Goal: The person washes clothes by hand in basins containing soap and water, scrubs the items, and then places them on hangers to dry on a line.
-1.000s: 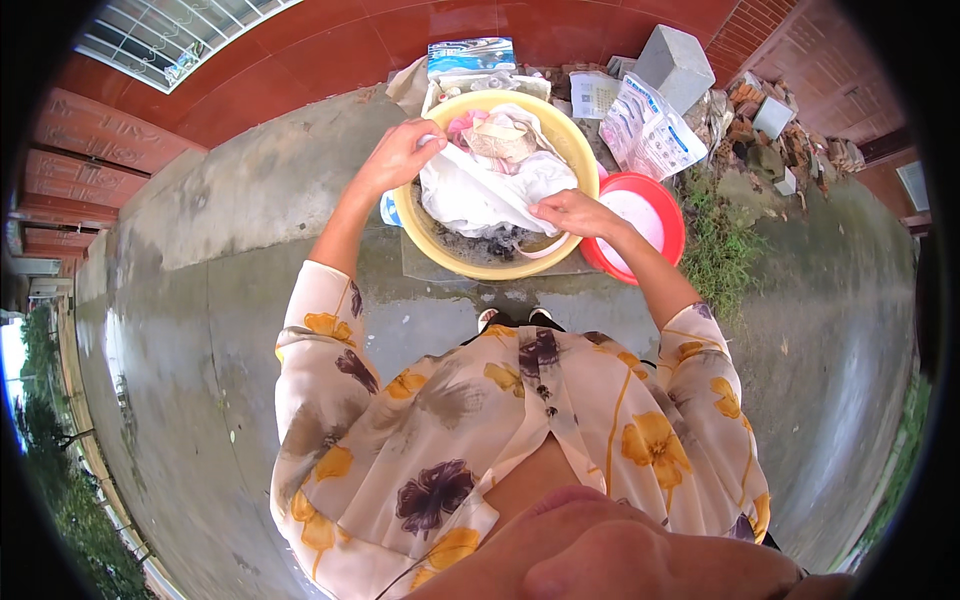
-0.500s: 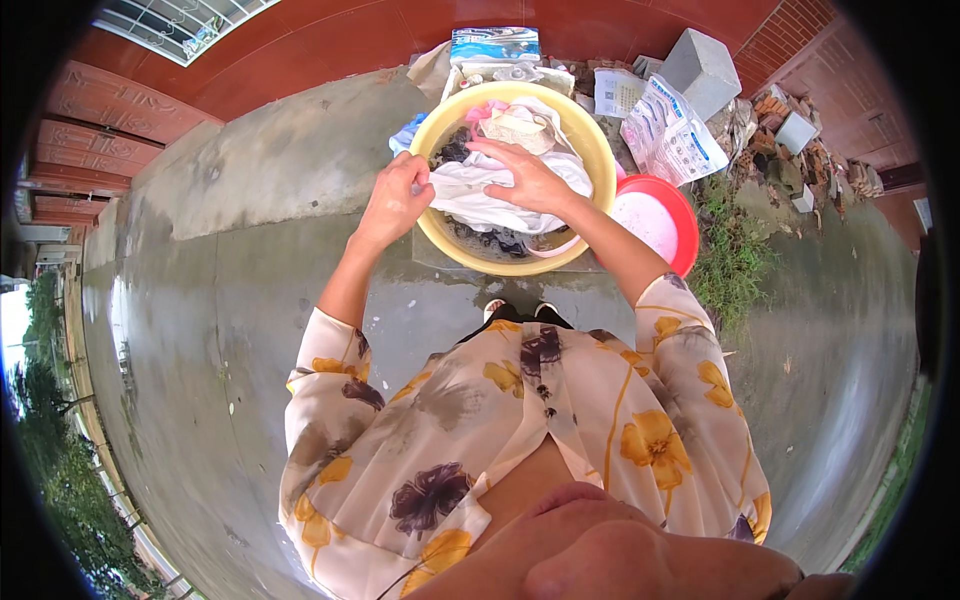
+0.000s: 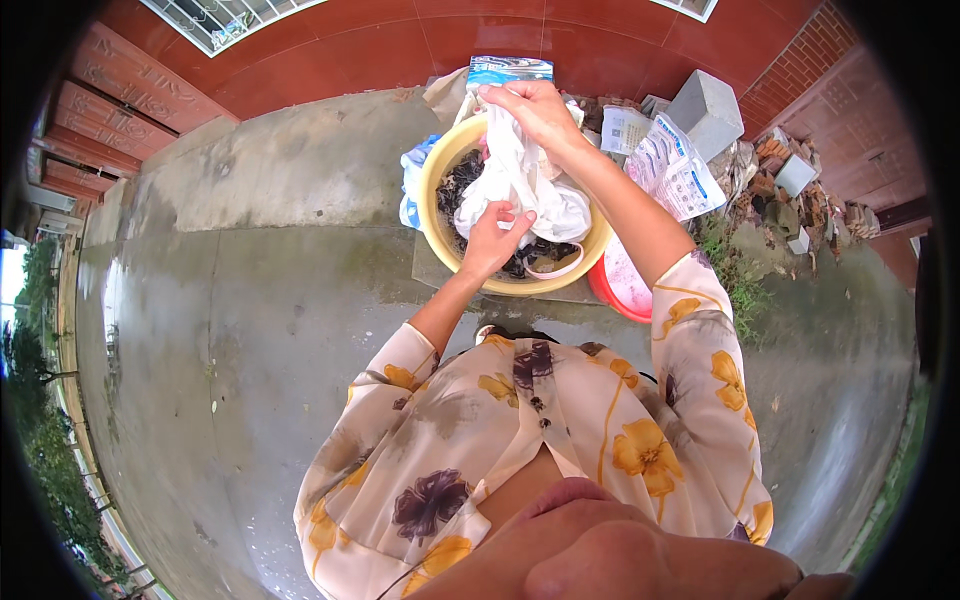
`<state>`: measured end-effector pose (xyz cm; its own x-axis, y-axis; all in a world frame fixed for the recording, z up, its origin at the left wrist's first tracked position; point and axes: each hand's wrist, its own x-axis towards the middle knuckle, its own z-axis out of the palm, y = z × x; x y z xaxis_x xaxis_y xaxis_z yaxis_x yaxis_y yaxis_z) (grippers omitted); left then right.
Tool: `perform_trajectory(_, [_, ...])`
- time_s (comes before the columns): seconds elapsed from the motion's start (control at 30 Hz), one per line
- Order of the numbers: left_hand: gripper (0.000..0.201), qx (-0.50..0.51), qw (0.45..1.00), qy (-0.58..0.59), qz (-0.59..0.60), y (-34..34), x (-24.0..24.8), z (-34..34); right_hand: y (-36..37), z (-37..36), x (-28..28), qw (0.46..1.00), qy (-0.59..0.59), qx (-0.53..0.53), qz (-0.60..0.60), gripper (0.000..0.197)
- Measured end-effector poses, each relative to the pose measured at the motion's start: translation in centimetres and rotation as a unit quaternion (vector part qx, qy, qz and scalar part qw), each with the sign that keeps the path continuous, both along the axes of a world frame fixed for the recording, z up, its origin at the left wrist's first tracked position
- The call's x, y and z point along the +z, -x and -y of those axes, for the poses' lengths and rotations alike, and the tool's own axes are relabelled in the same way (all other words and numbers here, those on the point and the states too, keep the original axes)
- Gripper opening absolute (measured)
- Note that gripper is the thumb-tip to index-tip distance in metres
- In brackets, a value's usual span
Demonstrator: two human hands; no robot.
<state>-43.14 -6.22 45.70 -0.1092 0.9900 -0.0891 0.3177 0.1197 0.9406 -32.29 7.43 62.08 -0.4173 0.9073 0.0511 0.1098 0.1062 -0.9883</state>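
Cream blouse [image 3: 575, 400] with yellow and purple flowers [image 3: 645, 452]

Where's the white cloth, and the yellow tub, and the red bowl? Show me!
White cloth [image 3: 516, 178]: head view, on the middle of its folds.
Yellow tub [image 3: 429, 200]: head view, on the left side of its rim.
Red bowl [image 3: 606, 293]: head view, on the lower left of its rim.

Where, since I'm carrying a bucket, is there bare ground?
Bare concrete lies left of the blue item beside the yellow basin, and right of the weeds. Crowded: behind that basin, blue box; to its right, red basin and rubble.
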Motion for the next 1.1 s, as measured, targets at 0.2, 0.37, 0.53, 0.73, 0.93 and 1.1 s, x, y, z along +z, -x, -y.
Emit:
perform_trajectory(0.2, [0.039,-0.017,0.998,0.005,0.055,-2.3,-2.0,-3.2,-1.8,-0.7,0.6,0.994,-0.058,-0.075,-0.062,0.030])
perform_trajectory(0.37, [0.035,0.050,0.940,0.100,0.322,3.9,0.9,-1.6,-9.9,-2.4,-0.8,0.994,0.050,-0.066,-0.077,0.028])
perform_trajectory(0.53, [0.037,0.138,0.923,0.079,0.351,7.2,8.3,-3.0,-15.6,-2.1,-5.0,0.968,-0.123,0.018,0.219,0.026])
perform_trajectory(0.73, [0.027,0.111,0.960,-0.033,0.256,8.7,14.3,-5.6,-15.1,-0.5,-0.8,0.946,-0.164,-0.057,0.273,0.035])
perform_trajectory(0.93, [0.028,-0.003,0.971,-0.107,0.214,10.2,25.4,-3.7,-13.7,2.0,8.5,0.993,-0.063,-0.062,-0.077,0.025])
perform_trajectory(1.1, [0.043,-0.106,0.970,-0.104,0.193,9.5,23.5,-3.1,-13.9,4.5,8.5,0.994,-0.066,-0.060,-0.066,0.020])
